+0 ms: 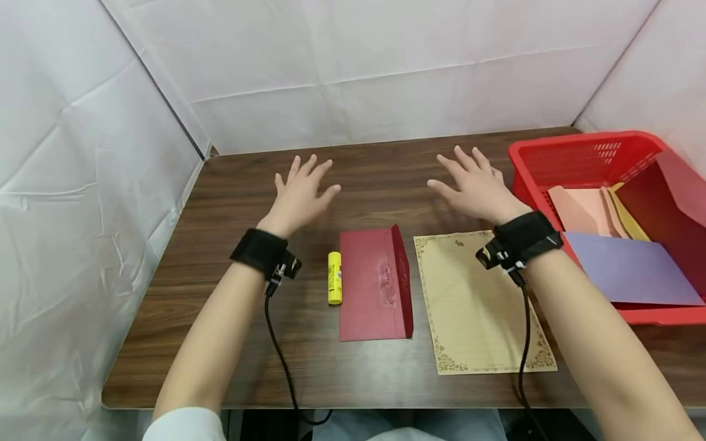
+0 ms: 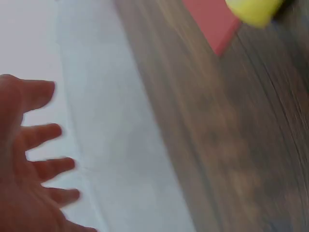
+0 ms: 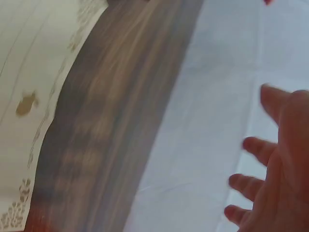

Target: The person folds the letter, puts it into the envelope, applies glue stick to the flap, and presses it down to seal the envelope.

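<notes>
My left hand (image 1: 300,193) is held out over the back left of the table with its fingers spread, holding nothing. Over the back right, my right hand (image 1: 477,187) is likewise spread and bare. Between the forearms lies a dark red envelope (image 1: 366,285), its flap raised along the right side and a shiny smeared patch near that flap. A yellow glue stick (image 1: 334,278) lies along the envelope's left edge. To the right is a cream sheet of letter paper (image 1: 469,306) with an ornamental border, partly covered by my right wrist. Both wrist views show the fingers apart.
A red plastic basket (image 1: 537,177) stands at the right, holding a purple envelope (image 1: 634,266) and several pink, yellow and dark red ones. White cloth walls (image 1: 331,73) enclose the wooden table (image 1: 182,331) at the back and sides. Black cables hang from both wrist straps.
</notes>
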`<action>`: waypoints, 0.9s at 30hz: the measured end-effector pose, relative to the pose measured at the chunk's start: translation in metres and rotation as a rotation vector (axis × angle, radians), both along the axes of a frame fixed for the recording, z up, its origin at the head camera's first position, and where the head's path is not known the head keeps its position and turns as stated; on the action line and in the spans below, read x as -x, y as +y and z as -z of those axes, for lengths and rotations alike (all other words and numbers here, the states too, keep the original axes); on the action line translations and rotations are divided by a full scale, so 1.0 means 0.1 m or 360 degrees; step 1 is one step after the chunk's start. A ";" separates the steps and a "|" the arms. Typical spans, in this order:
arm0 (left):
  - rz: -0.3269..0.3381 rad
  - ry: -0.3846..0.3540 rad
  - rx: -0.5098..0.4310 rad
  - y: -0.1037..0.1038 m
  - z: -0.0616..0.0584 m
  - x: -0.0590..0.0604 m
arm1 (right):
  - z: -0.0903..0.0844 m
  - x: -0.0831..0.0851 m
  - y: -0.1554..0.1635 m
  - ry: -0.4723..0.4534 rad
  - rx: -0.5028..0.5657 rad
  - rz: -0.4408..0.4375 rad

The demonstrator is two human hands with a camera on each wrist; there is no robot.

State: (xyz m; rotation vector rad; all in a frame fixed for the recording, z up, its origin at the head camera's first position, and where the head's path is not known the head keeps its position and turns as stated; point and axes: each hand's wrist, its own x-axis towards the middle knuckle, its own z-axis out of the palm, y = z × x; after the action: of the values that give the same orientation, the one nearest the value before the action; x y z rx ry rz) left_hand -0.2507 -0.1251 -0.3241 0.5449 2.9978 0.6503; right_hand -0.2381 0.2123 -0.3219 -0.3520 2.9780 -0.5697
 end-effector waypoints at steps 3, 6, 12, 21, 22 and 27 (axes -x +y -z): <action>0.0081 0.0034 0.0010 0.01 -0.02 -0.35 | -0.06 -0.27 0.01 0.0013 0.0040 -0.0022; 0.0098 0.0114 0.0035 -0.02 0.04 -0.76 | -0.06 -0.62 0.03 -0.0042 0.0081 -0.0058; -0.0031 0.0229 0.0014 -0.13 0.31 -1.45 | 0.14 -1.32 0.19 -0.0064 0.0163 -0.0061; -0.0015 0.0343 -0.0174 -0.10 0.57 -1.97 | 0.58 -2.11 0.48 0.0179 0.0149 -0.0129; -0.0002 0.0354 -0.0196 -0.08 0.58 -2.02 | 0.62 -2.18 0.51 0.0182 0.0134 -0.0161; 0.0075 0.0344 -0.0297 0.06 0.64 -2.21 | 0.76 -2.50 0.66 0.0122 0.0081 -0.0211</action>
State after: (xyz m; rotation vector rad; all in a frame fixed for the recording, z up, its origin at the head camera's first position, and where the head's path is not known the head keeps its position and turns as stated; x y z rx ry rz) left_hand -0.0300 -0.1196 -0.3882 0.7375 3.1281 0.9313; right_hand 0.0116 0.2780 -0.3980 -0.5831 2.9873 -0.6317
